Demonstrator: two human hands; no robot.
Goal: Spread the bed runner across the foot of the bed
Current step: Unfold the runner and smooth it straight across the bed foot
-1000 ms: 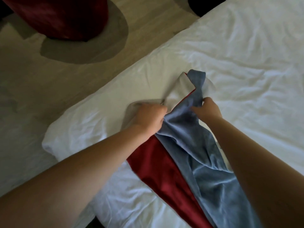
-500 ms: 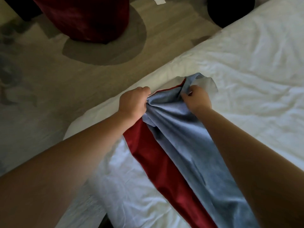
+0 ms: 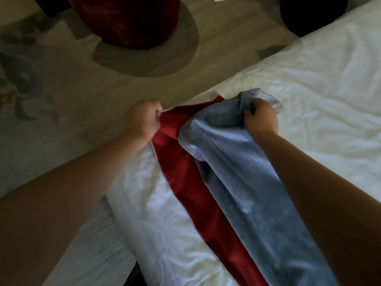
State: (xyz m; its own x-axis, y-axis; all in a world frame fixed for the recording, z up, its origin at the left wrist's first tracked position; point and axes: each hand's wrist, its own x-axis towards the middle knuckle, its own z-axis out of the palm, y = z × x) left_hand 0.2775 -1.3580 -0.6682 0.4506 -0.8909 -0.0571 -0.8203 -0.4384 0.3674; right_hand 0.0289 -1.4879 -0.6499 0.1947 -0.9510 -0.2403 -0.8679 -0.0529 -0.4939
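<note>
The bed runner is a long strip of cloth, red on one side and blue-grey on the other, lying bunched along the white bed from the lower right toward the bed's left edge. My left hand grips its red corner at that edge. My right hand grips the bunched blue-grey end a little further onto the bed. The far end of the runner is partly opened between my hands, with the red side showing.
Beyond the bed's edge lies a patterned carpet. A round dark red seat stands on it at the top, and a dark round object sits at the top right near the bed.
My hands have moved apart, the left one out to the bed's edge. The runner's end has opened and more red shows between them.
</note>
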